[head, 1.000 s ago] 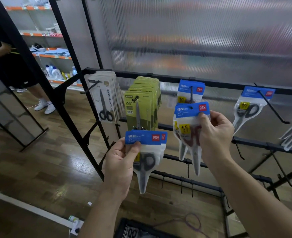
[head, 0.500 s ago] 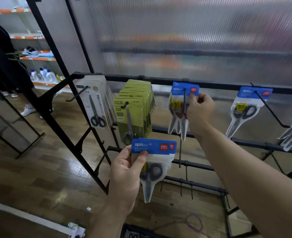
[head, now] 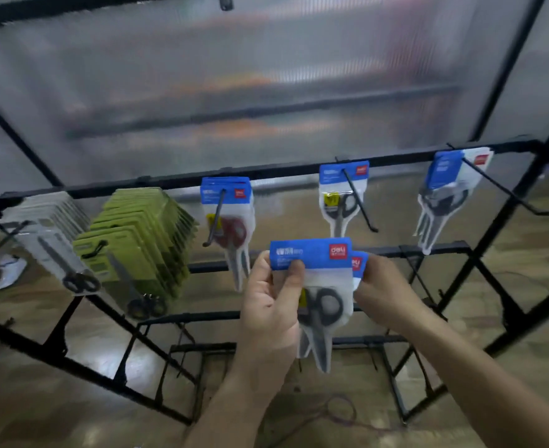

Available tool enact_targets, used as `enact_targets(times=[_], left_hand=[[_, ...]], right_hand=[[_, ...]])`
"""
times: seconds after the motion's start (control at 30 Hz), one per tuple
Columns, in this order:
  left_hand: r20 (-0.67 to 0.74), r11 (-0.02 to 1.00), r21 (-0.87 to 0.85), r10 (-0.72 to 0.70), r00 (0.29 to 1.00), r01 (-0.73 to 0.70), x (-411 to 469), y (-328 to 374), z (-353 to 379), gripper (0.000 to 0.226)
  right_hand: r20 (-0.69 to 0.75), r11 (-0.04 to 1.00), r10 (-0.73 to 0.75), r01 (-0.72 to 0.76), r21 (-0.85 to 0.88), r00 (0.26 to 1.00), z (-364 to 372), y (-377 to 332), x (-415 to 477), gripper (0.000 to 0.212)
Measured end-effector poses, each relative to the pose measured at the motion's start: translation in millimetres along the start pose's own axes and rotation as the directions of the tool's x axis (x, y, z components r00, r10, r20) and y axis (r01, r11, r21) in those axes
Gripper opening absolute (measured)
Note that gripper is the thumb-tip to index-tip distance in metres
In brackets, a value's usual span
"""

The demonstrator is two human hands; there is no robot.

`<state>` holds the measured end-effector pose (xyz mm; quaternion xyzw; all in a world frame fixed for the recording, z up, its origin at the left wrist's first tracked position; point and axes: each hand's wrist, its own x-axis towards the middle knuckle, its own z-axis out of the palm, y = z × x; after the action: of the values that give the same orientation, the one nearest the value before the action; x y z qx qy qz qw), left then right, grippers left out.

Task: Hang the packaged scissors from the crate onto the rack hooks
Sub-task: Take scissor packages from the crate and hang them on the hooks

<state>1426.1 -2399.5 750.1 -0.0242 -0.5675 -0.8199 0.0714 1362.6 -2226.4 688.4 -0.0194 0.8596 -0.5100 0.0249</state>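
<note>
Two packaged scissors sit in the hands, near the middle of the view and just in front of the black wire rack (head: 266,172). The left hand (head: 268,305) pinches the front pack (head: 320,286) at its blue card header, thumb on the face and fingers curled behind; black-handled scissors show through the clear pouch, points down. The right hand (head: 386,292) grips the rear pack (head: 360,264), of which only a blue corner with a red logo peeps out to the right; its fingertips are mostly hidden behind the packs. Neither pack touches a hook. On the rack's top bar, the left hook (head: 214,219) carries blue-headed packs with red handles, the middle hook (head: 360,202) has one pack pushed far back, and the right hook (head: 505,188) a few more. Further left hang green packs (head: 143,240) and grey packs (head: 50,227). The crate is out of view. Each pack looks light and thin, with a slick, floppy pouch under a stiffer header and the weight low, so it will likely swing. The header's side edges seem the best hold, leaving its centre free for the hook tip; the hang hole itself is too blurred to make out.
</note>
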Motion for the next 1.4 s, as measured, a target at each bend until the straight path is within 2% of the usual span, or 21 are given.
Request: enact_targets(times=[0.13, 0.33, 0.43, 0.7, 0.83, 1.13, 1.4], left_hand=[[0.040, 0.997, 0.081, -0.022, 0.999, 0.018, 10, -17, 56, 0.006], [-0.133, 0.972, 0.236, 0.059, 0.989, -0.027, 18, -36, 91, 0.007], [-0.215, 0.957, 0.288, 0.109, 0.970, -0.044, 16, -38, 95, 0.011], [-0.221, 0.948, 0.315, 0.108, 0.969, -0.033, 12, -35, 96, 0.008], [-0.209, 0.947, 0.321, 0.090, 0.974, -0.019, 8, -36, 97, 0.014], [-0.244, 0.959, 0.283, 0.074, 0.967, -0.002, 6, -36, 96, 0.012], [-0.260, 0.960, 0.281, 0.074, 0.963, 0.002, 7, -38, 88, 0.019]], right_hand=[[-0.034, 0.999, -0.007, 0.009, 0.037, 0.999, -40, 28, -11, 0.013], [-0.058, 0.999, 0.047, -0.047, -0.002, 0.997, -69, 72, 7, 0.028], [-0.059, 0.999, 0.034, -0.036, -0.026, 0.998, -77, 79, 13, 0.028], [0.029, 1.000, 0.007, -0.007, 0.020, 1.000, -82, 84, 24, 0.029], [0.064, 1.000, -0.003, 0.002, 0.022, 0.998, -81, 86, 29, 0.029], [0.083, 1.000, 0.006, -0.006, 0.011, 0.997, -79, 89, 33, 0.032], [0.092, 0.999, 0.019, -0.022, 0.024, 0.996, -75, 97, 29, 0.036]])
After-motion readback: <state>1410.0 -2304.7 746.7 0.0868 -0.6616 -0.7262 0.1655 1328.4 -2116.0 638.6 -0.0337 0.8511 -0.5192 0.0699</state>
